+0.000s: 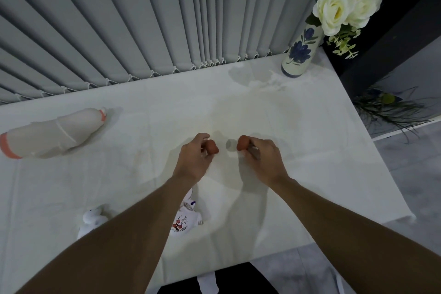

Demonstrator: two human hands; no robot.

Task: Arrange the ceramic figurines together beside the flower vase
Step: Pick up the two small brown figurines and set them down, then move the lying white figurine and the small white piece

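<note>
Two small brown-topped figurines, one in the left hand [194, 159], one in the right hand [261, 157], held mid-table. White rabbit figurine [91, 219] and blossom-painted white figurine [185, 221] stand near the front edge. Blue-flowered vase [301, 51] with white roses stands upright at the far right corner.

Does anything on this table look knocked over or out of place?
Yes. A big pale bottle with an orange base lies on its side at the table's left edge. The flower vase stands at the far right corner, yet two white figurines sit at the near edge, far from it.
</note>
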